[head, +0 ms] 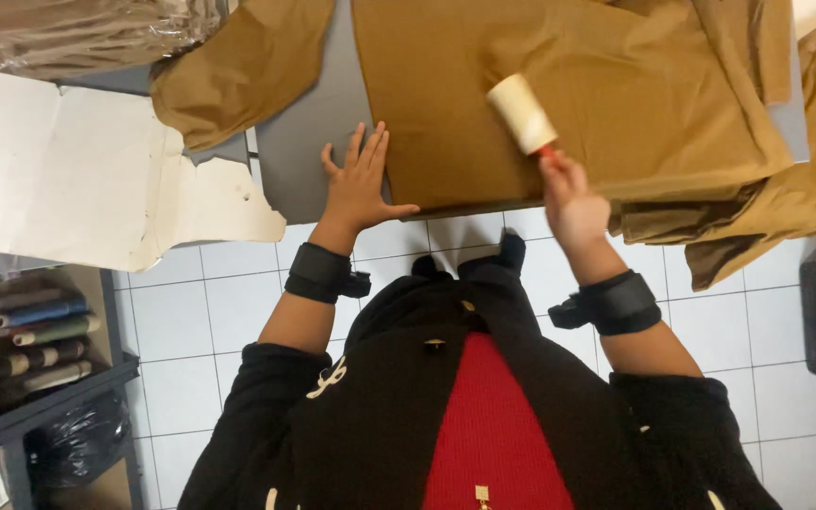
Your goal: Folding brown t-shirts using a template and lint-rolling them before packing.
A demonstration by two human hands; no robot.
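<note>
Here the right hand (570, 196) is closed around the red handle of a lint roller (521, 113), whose pale sticky drum rests on the brown garment (616, 104) spread flat over the grey table (309, 142). The left hand (361, 179) lies open, fingers spread, palm pressing the cloth's near edge against the tabletop and gripping nothing. The roller sits near the middle of the cloth; how much of it is already rolled cannot be told, as no lint shows. Both forearms reach forward from rolled-up black sleeves, each wearing a black wrist strap (318, 272). More brown fabric (786, 208) hangs heaped off the right, and torn white paper (68, 170) lies left.
</note>
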